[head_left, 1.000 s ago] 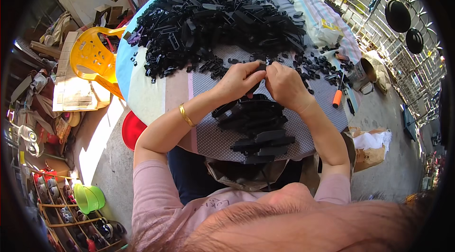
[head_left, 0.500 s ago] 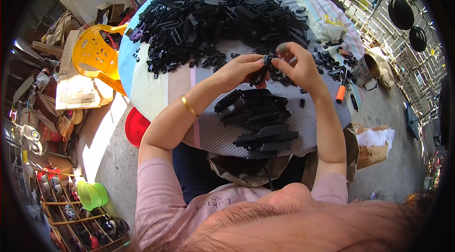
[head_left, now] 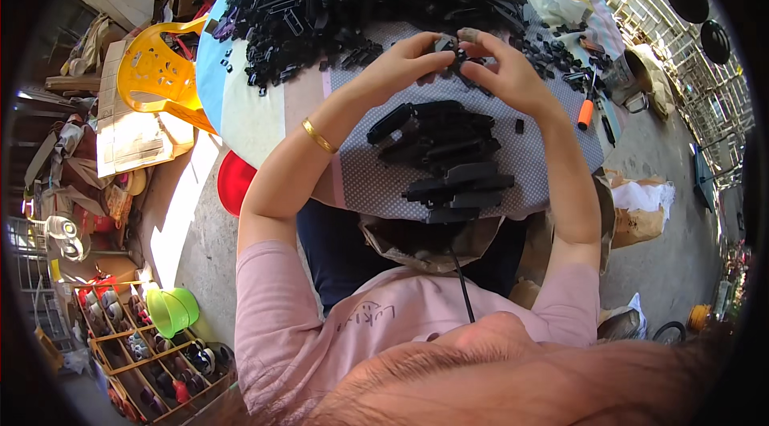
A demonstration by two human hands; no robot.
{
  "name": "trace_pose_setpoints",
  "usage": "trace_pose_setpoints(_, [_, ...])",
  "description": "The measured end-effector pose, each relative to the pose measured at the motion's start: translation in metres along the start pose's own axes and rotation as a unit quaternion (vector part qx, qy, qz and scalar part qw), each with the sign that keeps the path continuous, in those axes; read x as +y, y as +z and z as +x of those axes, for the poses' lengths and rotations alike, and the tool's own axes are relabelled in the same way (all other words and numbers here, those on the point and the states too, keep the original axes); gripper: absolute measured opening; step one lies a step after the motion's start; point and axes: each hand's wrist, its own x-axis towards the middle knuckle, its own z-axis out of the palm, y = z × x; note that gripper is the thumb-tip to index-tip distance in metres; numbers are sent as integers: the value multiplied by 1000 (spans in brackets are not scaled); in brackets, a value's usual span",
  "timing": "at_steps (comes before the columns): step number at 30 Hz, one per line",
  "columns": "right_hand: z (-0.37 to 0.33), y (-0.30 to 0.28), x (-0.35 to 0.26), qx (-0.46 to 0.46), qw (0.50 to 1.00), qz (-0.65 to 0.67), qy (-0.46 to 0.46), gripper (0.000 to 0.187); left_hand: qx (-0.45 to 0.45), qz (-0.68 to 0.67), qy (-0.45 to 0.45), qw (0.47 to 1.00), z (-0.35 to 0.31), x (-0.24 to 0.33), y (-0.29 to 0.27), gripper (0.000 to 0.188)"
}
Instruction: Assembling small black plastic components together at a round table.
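Observation:
My left hand [head_left: 416, 59] is over the far half of the round table, pinching a small black plastic part [head_left: 445, 44] between thumb and fingers. Beside it, my right hand [head_left: 506, 73] is curved, its thumb and fingers apart and the fingertips close to that part. A dark covering shows on one right fingertip. Fine detail of the part is hidden by the fingers. Closer to me lies a stack of long black plastic parts [head_left: 436, 137], loosely laid in rows. Beyond my hands spreads a big heap of black plastic parts [head_left: 360, 1].
An orange-handled screwdriver [head_left: 585, 113] and a metal mug [head_left: 629, 77] are at the table's right edge. A clear plastic bag [head_left: 561, 5] sits behind them. On the left stand a yellow chair [head_left: 160, 65] and a red stool [head_left: 235, 183]. An open sack [head_left: 400, 254] is below the table edge.
The view has shifted, so the table sits higher in it. Both hands have moved farther from me, away from the stack, and the right index finger has come down toward the part.

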Motion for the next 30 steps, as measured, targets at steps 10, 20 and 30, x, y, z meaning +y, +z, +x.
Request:
trace_pose_setpoints(10, [-111, 45, -34, -25, 955, -276, -103, 85, -49, 365, 109, 923, -82, -2, 18, 61])
trace_pose_setpoints(20, [-150, 77, -27, 84, 939, -263, -203, 63, 38, 421, 269, 866, -127, -10, 56, 83])
trace_pose_setpoints(30, [-185, 93, -5, 133, 889, -301, -319, 26, 55, 473, 393, 786, -162, -31, 75, 48])
